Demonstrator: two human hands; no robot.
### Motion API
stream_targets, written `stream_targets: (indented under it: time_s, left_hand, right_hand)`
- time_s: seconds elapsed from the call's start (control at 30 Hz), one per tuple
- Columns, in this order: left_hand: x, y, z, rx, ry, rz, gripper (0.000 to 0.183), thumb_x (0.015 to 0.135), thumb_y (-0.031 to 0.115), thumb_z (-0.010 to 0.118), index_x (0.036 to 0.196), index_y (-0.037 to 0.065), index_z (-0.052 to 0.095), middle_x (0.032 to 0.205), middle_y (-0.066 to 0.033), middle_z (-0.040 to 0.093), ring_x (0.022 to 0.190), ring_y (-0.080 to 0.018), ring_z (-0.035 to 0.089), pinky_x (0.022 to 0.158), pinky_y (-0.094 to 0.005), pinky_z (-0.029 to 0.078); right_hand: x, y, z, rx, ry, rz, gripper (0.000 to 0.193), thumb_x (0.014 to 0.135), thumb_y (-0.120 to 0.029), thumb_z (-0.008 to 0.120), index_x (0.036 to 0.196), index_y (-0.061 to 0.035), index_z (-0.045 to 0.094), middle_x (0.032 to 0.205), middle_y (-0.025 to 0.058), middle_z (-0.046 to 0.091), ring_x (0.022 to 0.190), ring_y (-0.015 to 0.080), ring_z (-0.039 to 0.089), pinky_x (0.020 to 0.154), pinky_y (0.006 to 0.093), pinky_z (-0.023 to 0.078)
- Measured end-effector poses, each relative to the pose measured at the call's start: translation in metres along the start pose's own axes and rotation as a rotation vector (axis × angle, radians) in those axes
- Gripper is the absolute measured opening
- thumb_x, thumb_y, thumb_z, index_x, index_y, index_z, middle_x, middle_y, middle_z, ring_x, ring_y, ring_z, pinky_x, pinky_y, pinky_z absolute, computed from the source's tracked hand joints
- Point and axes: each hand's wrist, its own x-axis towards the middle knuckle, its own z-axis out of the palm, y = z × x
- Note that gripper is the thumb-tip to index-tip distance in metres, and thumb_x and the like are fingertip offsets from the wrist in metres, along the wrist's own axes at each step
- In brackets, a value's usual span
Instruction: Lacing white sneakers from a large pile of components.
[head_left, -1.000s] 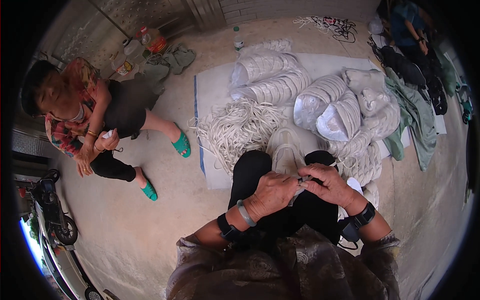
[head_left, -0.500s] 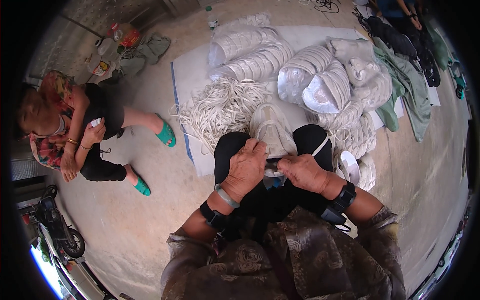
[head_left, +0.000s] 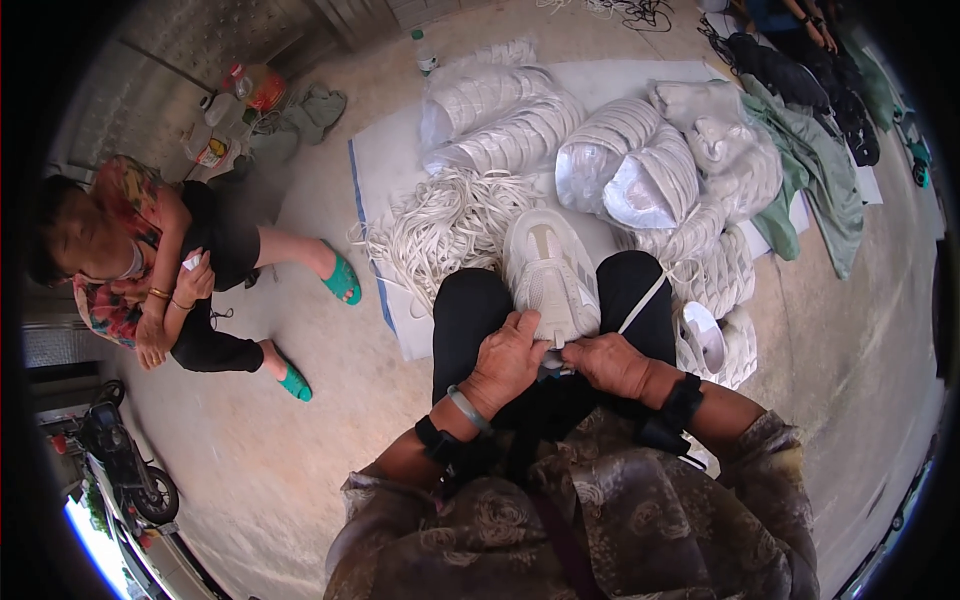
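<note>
A white sneaker (head_left: 553, 272) rests between my black-trousered knees, its toe pointing away from me. My left hand (head_left: 507, 358) is closed on the left side of its near end, thumb and fingers pinching the edge by the tongue. My right hand (head_left: 612, 366) grips the right side of that same end, its fingertips almost meeting the left ones. Both palms and the shoe's opening are mostly hidden. A flat white lace (head_left: 645, 305) lies across my right knee, running up from beside my right hand.
Beyond my knees, a heap of white laces (head_left: 450, 228) lies on a white sheet (head_left: 385, 165) beside plastic-wrapped stacks of shoe parts (head_left: 510, 120). More white shoes (head_left: 715, 345) stand right. A seated person (head_left: 150, 260) is at left; green cloth (head_left: 825, 210) lies far right.
My hands have shifted slightly toward me, and the dark gap between them at the sneaker's near end has closed up. The tongue tab now shows. The whole view has tilted a little.
</note>
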Motion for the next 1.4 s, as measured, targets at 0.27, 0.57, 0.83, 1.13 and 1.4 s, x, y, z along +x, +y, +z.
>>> stream_targets:
  time_s: [0.27, 0.57, 0.83, 1.13, 1.4]
  left_hand:
    - [-0.004, 0.007, -0.003, 0.031, -0.038, 0.02, 0.032, 0.078, 0.014, 0.062, 0.102, 0.002, 0.043, 0.092, -0.0211, 0.053, 0.076, -0.0398, 0.058, 0.064, -0.045, 0.049]
    - [0.002, -0.001, -0.013, -0.034, 0.0, 0.001, 0.021, 0.078, 0.012, 0.059, 0.094, 0.002, 0.05, 0.084, -0.0175, 0.055, 0.077, -0.038, 0.058, 0.066, -0.0441, 0.048]
    - [0.067, -0.019, -0.02, 0.032, 0.046, -0.094, 0.016, 0.073, 0.009, 0.061, 0.086, 0.005, 0.055, 0.079, -0.0141, 0.059, 0.078, -0.0352, 0.058, 0.069, -0.0429, 0.046]
    - [0.086, -0.034, -0.017, -0.047, -0.081, -0.217, 0.018, 0.069, 0.012, 0.068, 0.079, 0.005, 0.054, 0.072, -0.0136, 0.06, 0.074, -0.0342, 0.059, 0.066, -0.0413, 0.046]
    - [0.086, -0.032, -0.016, -0.077, -0.084, -0.218, 0.019, 0.069, 0.011, 0.067, 0.078, 0.005, 0.052, 0.07, -0.0145, 0.059, 0.074, -0.0356, 0.058, 0.068, -0.0424, 0.046]
  right_hand:
    - [-0.01, -0.009, 0.004, 0.004, -0.058, -0.023, 0.02, 0.073, -0.007, 0.059, 0.092, -0.0068, 0.055, 0.09, 0.0113, 0.06, 0.078, 0.0304, 0.063, 0.068, 0.0393, 0.052]
    - [0.021, 0.035, -0.017, 0.607, 0.561, 0.142, 0.007, 0.089, -0.005, 0.054, 0.094, -0.0005, 0.056, 0.075, 0.0029, 0.059, 0.062, 0.0111, 0.057, 0.058, 0.0243, 0.046]
    - [0.052, 0.041, -0.029, 0.951, 0.493, 0.368, 0.01, 0.081, 0.002, 0.053, 0.088, -0.0021, 0.059, 0.071, 0.0062, 0.059, 0.057, 0.0118, 0.058, 0.056, 0.0254, 0.047]
    - [0.061, 0.036, -0.027, 0.308, 0.688, 0.256, 0.012, 0.074, 0.001, 0.058, 0.081, -0.0073, 0.06, 0.075, 0.0105, 0.057, 0.066, 0.0288, 0.057, 0.061, 0.0327, 0.047]
    - [0.063, 0.028, -0.03, -0.08, 0.52, 0.322, 0.011, 0.072, -0.003, 0.057, 0.083, -0.0065, 0.054, 0.08, 0.0126, 0.057, 0.075, 0.0333, 0.059, 0.067, 0.0395, 0.048]
